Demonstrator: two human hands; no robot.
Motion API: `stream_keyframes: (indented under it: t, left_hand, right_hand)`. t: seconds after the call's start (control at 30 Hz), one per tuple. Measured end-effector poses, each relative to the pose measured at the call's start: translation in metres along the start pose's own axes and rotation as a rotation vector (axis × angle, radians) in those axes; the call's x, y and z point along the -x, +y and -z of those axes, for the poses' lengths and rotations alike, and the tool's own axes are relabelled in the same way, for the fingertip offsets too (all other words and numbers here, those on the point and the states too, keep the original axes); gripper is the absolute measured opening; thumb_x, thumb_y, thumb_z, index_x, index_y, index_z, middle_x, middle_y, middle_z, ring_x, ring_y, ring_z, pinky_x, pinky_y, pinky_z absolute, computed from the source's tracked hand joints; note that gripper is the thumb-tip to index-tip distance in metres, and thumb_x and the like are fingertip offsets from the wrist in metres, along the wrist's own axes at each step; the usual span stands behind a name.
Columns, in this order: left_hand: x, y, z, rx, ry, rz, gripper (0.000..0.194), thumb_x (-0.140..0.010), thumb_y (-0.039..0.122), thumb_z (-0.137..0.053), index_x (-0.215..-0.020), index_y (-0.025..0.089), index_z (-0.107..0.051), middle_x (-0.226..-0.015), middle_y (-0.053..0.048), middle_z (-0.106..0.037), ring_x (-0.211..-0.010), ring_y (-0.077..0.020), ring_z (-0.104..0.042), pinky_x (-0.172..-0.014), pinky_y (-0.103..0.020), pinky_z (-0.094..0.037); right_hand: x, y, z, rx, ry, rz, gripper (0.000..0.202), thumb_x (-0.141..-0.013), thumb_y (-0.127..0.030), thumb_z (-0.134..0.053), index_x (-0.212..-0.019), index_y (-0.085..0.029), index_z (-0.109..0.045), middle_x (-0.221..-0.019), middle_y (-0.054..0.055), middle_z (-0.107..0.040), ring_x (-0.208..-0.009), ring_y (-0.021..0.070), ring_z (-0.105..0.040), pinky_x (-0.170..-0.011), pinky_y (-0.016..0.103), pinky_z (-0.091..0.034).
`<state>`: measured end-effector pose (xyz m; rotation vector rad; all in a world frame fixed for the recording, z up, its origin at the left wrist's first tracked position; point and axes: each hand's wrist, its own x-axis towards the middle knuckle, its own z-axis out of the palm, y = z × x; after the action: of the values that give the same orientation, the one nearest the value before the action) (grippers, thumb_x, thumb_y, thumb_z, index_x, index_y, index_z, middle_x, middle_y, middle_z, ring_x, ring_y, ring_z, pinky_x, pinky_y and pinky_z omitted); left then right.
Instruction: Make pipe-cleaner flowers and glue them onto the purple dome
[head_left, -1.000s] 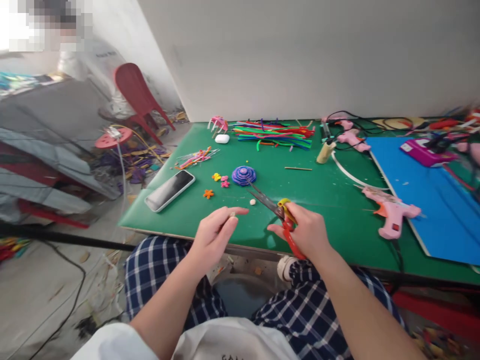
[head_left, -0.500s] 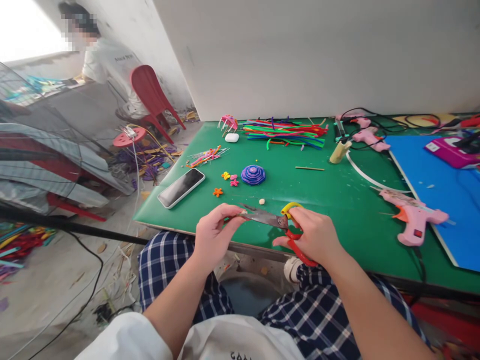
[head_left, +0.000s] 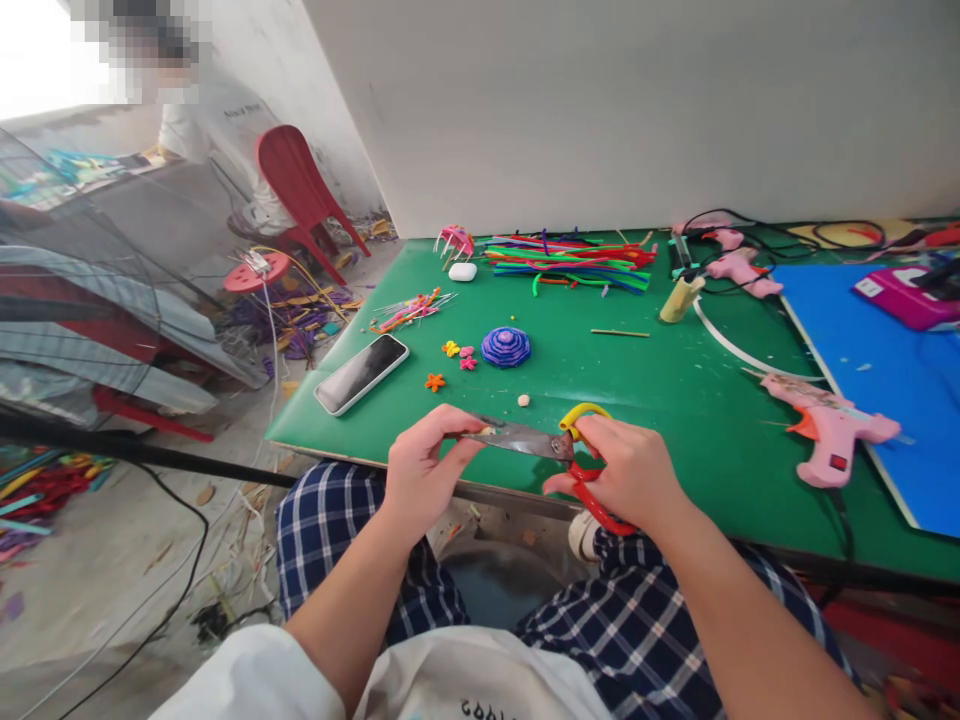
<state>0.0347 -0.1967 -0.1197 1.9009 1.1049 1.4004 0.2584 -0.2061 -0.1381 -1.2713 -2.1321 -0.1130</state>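
Note:
My right hand [head_left: 630, 468] grips a pair of scissors [head_left: 529, 441] by its yellow and red handles, blades pointing left and slightly parted. Between the thumb and forefinger of my left hand [head_left: 424, 468] is a small cream-coloured piece [head_left: 488, 431], set between the blades near their tips; most of it is hidden by the fingers. Just beyond the scissors, a small pale ball [head_left: 523, 400] lies on the green table [head_left: 585, 375]. Farther back sits a blue and purple striped dome [head_left: 506, 347], with small orange, yellow and pink flowers [head_left: 435, 382] to its left.
A phone [head_left: 361, 374] lies at the left. Pipe cleaners [head_left: 570, 265] are piled at the back, near a white case [head_left: 462, 272]. To the right are a pink glue gun [head_left: 832, 425] and a blue board [head_left: 870, 350]. Another person sits by a red chair [head_left: 300, 185].
The scissor blades have closed somewhat around the small piece. Both hands stay in nearly the same place, with my left hand shifted slightly left.

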Motion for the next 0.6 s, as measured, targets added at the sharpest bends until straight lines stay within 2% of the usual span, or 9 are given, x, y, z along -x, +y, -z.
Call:
stream_keyframes:
  t: [0.13, 0.6]
  left_hand:
    - [-0.0006, 0.0006, 0.0005, 0.0, 0.0, -0.009, 0.01, -0.076, 0.012, -0.06, -0.079, 0.02, -0.064, -0.075, 0.001, -0.066, -0.07, -0.0108, -0.06, -0.063, -0.019, -0.047]
    - [0.0019, -0.0011, 0.0046, -0.035, -0.018, 0.054, 0.008, -0.076, 0.022, -0.061, -0.077, 0.019, -0.068, -0.074, -0.002, -0.067, -0.067, -0.0135, -0.06, -0.06, -0.023, -0.048]
  right_hand:
    - [-0.0007, -0.0012, 0.0019, -0.014, 0.01, 0.002, 0.054, -0.072, -0.069, -0.048, -0.067, -0.016, -0.055, -0.055, 0.001, -0.057, -0.049, 0.013, -0.053, -0.048, 0.024, -0.032]
    - [-0.0022, -0.0017, 0.0056, 0.008, -0.005, 0.016, 0.053, -0.074, -0.068, -0.046, -0.059, -0.018, -0.052, -0.045, -0.001, -0.05, -0.043, 0.0116, -0.049, -0.046, 0.024, -0.027]
